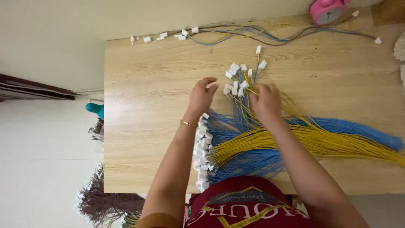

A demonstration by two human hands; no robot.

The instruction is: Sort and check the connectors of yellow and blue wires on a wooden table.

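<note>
The left hand (pixel 201 95) is resting on the wooden table (pixel 143 126) with its fingers curled loosely, the fingertips pinching at something small near the white connectors (pixel 234 80) lying at its three o'clock; whether it is actually gripping one I cannot tell. The right hand (pixel 265 103) is lying knuckles-up on the fanned blue and yellow wires (pixel 295 139), fingers bent down onto the strands just at six o'clock from those connectors, pressing or holding wires beneath the palm. A gold bracelet (pixel 189 123) is circling the left wrist. A row of white plugs (pixel 202 152) is piling at six o'clock from the left hand. More wired connectors (pixel 168 36) are trailing along the table's far edge, with a pink clock (pixel 327 10) at one o'clock.
</note>
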